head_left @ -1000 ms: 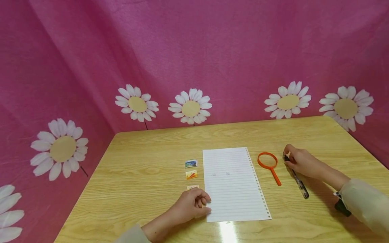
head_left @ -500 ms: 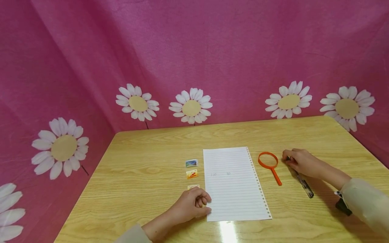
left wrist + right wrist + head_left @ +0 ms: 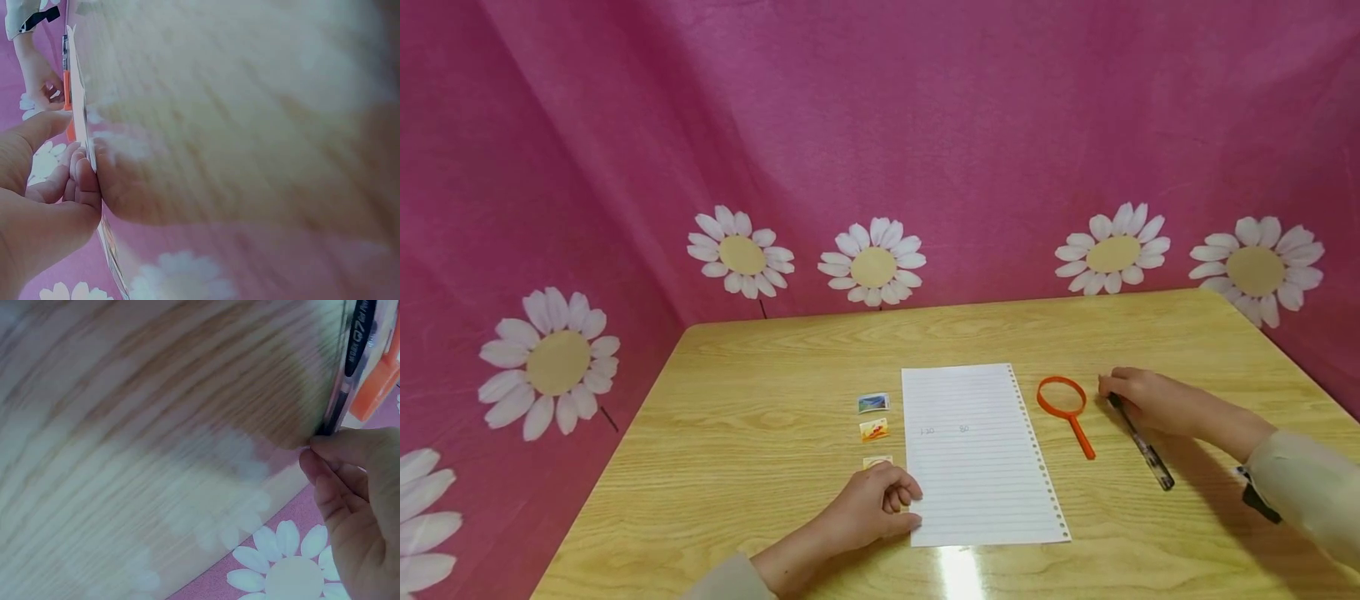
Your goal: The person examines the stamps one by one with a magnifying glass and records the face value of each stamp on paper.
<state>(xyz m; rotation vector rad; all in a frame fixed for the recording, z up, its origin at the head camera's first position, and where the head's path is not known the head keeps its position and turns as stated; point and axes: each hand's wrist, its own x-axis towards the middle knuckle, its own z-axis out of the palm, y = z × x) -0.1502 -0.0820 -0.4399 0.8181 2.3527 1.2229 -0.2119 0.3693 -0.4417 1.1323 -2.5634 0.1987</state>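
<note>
My left hand (image 3: 868, 508) rests at the left edge of a lined sheet of paper (image 3: 977, 492), fingers loosely curled and thumb apart from them. "120" and "80" are handwritten on the sheet. Just beyond that hand is a pale stamp (image 3: 877, 462), partly hidden by it. On the right, my right hand (image 3: 1153, 402) is at the far end of a gel pen (image 3: 1142, 446) that lies slanted along the table. In the right wrist view, thumb and fingertips come together at the end of the pen (image 3: 360, 337), pinching it; its label reads "Q7 Gel Pen".
An orange magnifying glass (image 3: 1078, 433) lies between the paper and the pen. Left of the paper, a blue stamp (image 3: 873, 403) and a yellow stamp (image 3: 874, 430) lie in a column. The wooden table (image 3: 760, 375) ends at a pink curtain (image 3: 970, 150) with daisies.
The near end of the pen has swung slightly right, then stayed put. My right hand has shifted a little, its raised index finger coming down. The left hand has stayed where it was.
</note>
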